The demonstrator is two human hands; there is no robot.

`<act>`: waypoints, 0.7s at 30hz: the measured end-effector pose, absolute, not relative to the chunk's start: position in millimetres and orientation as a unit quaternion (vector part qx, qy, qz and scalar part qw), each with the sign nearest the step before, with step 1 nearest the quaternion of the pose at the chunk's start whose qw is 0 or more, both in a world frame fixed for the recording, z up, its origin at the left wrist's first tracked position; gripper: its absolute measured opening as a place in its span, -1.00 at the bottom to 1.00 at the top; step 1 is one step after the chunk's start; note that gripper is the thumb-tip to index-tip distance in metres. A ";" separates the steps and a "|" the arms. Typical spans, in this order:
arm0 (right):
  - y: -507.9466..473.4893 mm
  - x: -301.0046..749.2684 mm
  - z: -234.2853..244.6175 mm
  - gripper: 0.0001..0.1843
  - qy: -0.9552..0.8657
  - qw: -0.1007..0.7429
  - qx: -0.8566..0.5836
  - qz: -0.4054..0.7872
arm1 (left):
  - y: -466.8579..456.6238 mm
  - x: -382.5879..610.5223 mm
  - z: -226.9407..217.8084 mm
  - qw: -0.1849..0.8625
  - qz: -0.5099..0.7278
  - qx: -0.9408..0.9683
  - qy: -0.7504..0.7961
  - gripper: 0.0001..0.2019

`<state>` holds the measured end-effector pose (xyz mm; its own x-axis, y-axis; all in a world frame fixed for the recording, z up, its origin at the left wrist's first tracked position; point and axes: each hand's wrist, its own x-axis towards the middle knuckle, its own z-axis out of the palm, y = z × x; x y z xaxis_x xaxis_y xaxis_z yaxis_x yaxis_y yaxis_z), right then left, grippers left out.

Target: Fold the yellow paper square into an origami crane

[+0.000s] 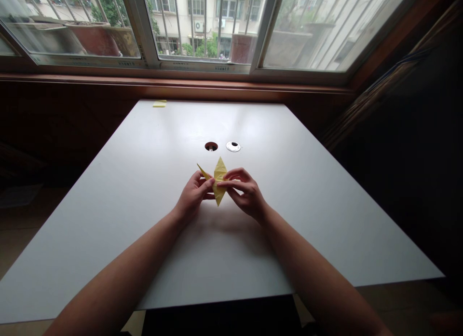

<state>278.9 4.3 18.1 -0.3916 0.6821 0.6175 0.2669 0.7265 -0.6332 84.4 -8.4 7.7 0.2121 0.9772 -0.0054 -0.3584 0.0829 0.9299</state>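
A folded yellow paper figure [219, 174] with pointed tips is held just above the white table [144, 191], near its middle. My left hand [193, 195] pinches it from the left, fingers closed on a side flap. My right hand [244, 191] grips it from the right, thumb and fingers pressed on its middle. The paper's lower tip points down between the two hands.
A round cable hole [211, 146] and its loose silver cap [233, 146] lie just beyond the paper. A small yellow paper pad [159, 104] sits at the far left edge. A window with plant pots runs along the back; dark furniture stands to the right.
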 end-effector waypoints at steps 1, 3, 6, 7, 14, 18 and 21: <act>4.0 278.9 18.4 -0.65 -0.804 0.464 -0.296 0.225 | -8.7 84.7 8.4 0.643 0.519 0.437 0.355 -0.62; 3.0 279.0 19.9 -0.63 -0.801 0.466 -0.297 0.229 | -9.3 85.3 9.7 0.636 0.524 0.439 0.358 -0.62; 1.8 279.1 23.2 -0.64 -0.783 0.483 -0.317 0.231 | -9.6 85.5 10.5 0.616 0.536 0.446 0.366 -0.62; 1.8 279.2 24.2 -0.67 -0.772 0.492 -0.332 0.227 | -9.5 85.4 10.1 0.609 0.541 0.449 0.369 -0.62; 4.6 278.4 22.5 -0.74 -0.699 0.515 -0.430 0.246 | -7.8 84.4 5.1 0.564 0.575 0.465 0.367 -0.63; 4.4 275.8 19.2 -0.59 -0.657 0.485 -0.440 0.374 | -8.3 84.5 6.6 0.554 0.581 0.478 0.356 -0.66; 3.4 273.8 19.1 -0.55 -0.627 0.472 -0.431 0.444 | -8.8 84.4 8.0 0.558 0.573 0.480 0.360 -0.64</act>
